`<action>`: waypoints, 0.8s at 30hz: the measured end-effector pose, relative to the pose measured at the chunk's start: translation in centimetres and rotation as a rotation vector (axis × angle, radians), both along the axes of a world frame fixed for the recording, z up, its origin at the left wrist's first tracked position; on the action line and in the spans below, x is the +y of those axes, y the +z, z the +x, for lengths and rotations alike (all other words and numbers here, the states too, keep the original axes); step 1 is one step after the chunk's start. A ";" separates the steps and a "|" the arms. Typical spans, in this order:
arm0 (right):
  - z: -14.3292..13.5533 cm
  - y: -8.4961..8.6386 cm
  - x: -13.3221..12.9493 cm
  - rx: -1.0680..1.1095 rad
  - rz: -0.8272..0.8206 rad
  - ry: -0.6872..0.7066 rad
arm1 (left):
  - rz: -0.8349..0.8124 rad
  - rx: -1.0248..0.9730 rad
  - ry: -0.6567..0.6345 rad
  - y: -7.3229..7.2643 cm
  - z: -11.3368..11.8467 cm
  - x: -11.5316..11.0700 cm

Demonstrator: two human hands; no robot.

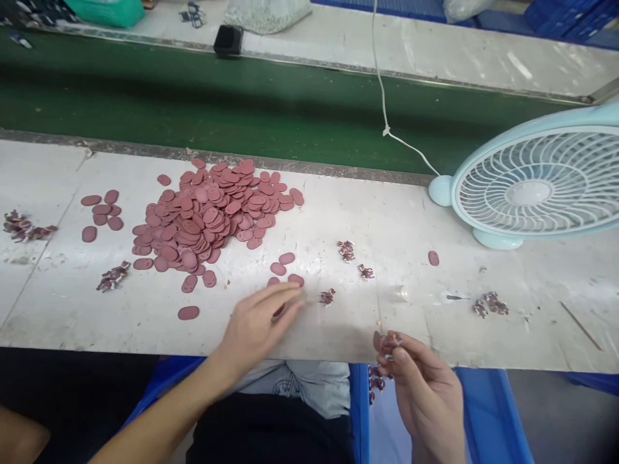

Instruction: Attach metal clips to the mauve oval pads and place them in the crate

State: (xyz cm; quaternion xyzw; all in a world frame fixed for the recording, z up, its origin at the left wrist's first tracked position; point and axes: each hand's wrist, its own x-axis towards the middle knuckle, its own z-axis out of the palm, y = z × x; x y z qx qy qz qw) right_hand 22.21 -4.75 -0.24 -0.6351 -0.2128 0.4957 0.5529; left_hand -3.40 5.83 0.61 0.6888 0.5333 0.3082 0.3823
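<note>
My left hand [264, 322] reaches over the white table beside a few loose maroon ovals [286, 258]. Its fingers are apart, with one fingertip at an oval [296, 280]. Just right of it stands a small brown figure [327, 297]. At the table's front edge my right hand [425, 380] pinches a small brown figure [391, 343] with a maroon oval piece at its left end. A large pile of maroon ovals [207, 212] lies left of centre. Two clusters of brown figures, one upper [346, 251] and one lower [366, 272], are between and beyond my hands.
A pale blue fan [532, 187] stands at the right, its cord crossing the green channel [290, 109]. More figures [496, 303] and a small dark-tipped tool [457, 298] lie at right. Blue bins [493, 406] are below the edge. Another person's arm [22, 435] shows at lower left.
</note>
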 end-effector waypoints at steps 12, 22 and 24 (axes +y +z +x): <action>9.4 -7.2 -12.3 -0.458 -0.281 -0.391 | 0.436 0.678 -0.293 -1.1 0.5 4.3; 7.8 -17.6 -17.6 -0.636 -0.679 0.025 | 0.458 0.765 -0.182 -0.7 1.9 3.9; 7.7 -18.4 -17.6 -0.666 -0.703 0.053 | 0.459 0.747 -0.160 0.0 2.2 3.8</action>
